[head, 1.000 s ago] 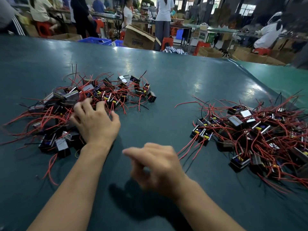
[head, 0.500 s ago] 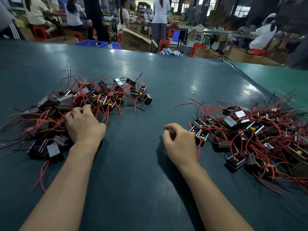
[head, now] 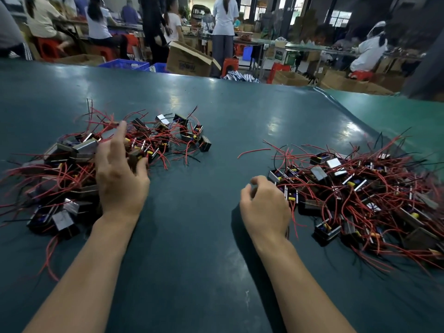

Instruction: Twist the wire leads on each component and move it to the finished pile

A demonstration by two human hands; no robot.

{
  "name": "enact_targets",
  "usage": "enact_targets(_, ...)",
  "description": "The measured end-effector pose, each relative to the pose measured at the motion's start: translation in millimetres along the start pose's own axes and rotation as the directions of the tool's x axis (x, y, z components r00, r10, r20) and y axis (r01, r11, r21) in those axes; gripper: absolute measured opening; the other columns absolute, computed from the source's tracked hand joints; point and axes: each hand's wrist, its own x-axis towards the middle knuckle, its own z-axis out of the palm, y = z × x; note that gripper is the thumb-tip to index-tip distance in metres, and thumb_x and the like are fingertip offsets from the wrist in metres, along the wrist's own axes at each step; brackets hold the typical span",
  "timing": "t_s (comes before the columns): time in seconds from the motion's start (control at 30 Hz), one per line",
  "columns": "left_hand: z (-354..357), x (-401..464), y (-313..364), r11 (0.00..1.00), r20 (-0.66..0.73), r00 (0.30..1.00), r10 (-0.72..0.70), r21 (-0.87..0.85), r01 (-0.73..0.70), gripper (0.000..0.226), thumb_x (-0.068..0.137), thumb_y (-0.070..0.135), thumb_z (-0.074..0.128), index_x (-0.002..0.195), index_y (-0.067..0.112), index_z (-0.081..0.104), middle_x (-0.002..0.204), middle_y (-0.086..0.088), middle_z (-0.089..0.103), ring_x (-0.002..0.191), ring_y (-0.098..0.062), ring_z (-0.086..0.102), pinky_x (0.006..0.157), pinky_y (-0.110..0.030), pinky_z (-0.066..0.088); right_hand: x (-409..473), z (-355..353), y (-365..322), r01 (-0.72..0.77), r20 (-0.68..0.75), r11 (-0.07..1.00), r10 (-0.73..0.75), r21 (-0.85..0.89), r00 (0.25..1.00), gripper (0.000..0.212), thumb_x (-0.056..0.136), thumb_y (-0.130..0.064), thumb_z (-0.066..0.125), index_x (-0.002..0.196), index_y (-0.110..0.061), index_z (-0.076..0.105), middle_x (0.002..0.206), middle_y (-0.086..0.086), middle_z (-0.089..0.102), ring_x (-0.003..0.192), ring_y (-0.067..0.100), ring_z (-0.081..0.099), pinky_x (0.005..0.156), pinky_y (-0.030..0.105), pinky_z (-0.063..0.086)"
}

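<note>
two heaps of small transformers with red and black leads are seen on the green desk (head: 223, 131); the left pile (head: 101, 164) and the right pile (head: 360, 195) lie well apart, and which is the finished one cannot be told for certain; both are large, so the task is judged to be somewhere in its middle, with many components left to be twisted; the left hand (head: 120, 179) is held over the left pile with fingers spread and loosely bent, its grip released, though a dark component seems to be touched under the fingertips; the right hand (head: 264, 207) is curled at the near edge of the right pile, and whether a lead is pinched or nothing is held cannot be told; compared with half a second ago, the left hand has been opened and lifted from a closed rest on the pile, while the right hand has been kept at the right pile's edge.
</note>
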Motion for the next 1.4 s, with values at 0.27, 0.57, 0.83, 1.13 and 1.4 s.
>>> enact_targets(0.27, 18.1, -32.0, 47.5, 0.832, 0.176, 0.929, 0.327, -0.519, -0.195, 0.087, 0.082, -0.003, 0.073, 0.15, 0.016, 0.022, 0.117, 0.003, 0.065, 0.107, -0.008, 0.066, 0.095, -0.028, 0.052, -11.0, 9.4, -11.5, 0.177, 0.215, 0.787, -0.365, 0.59, 0.906, 0.059, 0.086, -0.021, 0.071, 0.14, -0.022, 0.046, 0.11, -0.005, 0.062, 0.081, 0.014, 0.062, 0.067, 0.028, 0.053)
enact_targets(0.57, 25.7, -36.9, 45.7, 0.904, 0.358, 0.928, 0.105, -0.423, 0.061, 0.032, 0.09, 0.011, 0.065, 0.12, 0.011, 0.055, 0.1, 0.002, 0.069, 0.09, -0.007, 0.067, 0.081, -0.026, 0.054, 2.3, 6.9, -7.5, -0.149, 0.275, 0.708, -0.067, 0.691, 0.959, 0.023, 0.087, -0.014, 0.066, 0.101, -0.031, 0.06, 0.074, -0.004, 0.066, 0.07, 0.019, 0.066, 0.067, 0.043, 0.058)
enact_targets(0.83, 52.4, -22.1, 11.6, 0.939, 0.546, 0.82, -0.173, 0.343, -0.03, 0.073, 0.089, 0.05, 0.054, 0.147, 0.013, 0.03, 0.159, -0.01, 0.018, 0.145, -0.027, 0.014, 0.115, -0.046, 0.022, 5.0, 8.1, 9.1, 0.051, 0.327, 0.986, -0.1, 0.156, 0.94, 0.019, 0.086, -0.041, 0.056, 0.099, -0.03, 0.064, 0.075, -0.007, 0.065, 0.077, 0.021, 0.061, 0.063, 0.03, 0.041)
enact_targets(1.13, 62.9, 4.1, -8.8, 0.79, 0.483, 0.836, -0.259, 0.604, -0.105, 0.064, 0.088, 0.057, 0.042, 0.13, 0.009, 0.047, 0.136, -0.013, 0.05, 0.123, -0.032, 0.04, 0.1, -0.044, 0.035, 3.0, 11.2, 11.9, 0.054, 0.297, 0.987, -0.097, 0.15, 0.95, 0.022, 0.086, -0.043, 0.054, 0.102, -0.032, 0.064, 0.079, -0.005, 0.069, 0.08, 0.023, 0.061, 0.064, 0.028, 0.037)
enact_targets(1.4, 62.8, 6.5, -11.8, 0.832, 0.524, 0.781, -0.34, 0.555, -0.01, 0.071, 0.09, 0.048, 0.041, 0.147, 0.007, 0.03, 0.155, -0.012, 0.028, 0.144, -0.03, 0.014, 0.115, -0.047, 0.018, 4.3, 9.6, 13.5, 0.006, 0.331, 0.984, -0.065, 0.178, 0.941, 0.019, 0.083, -0.042, 0.055, 0.097, -0.034, 0.065, 0.082, -0.005, 0.07, 0.084, 0.022, 0.062, 0.071, 0.03, 0.046)
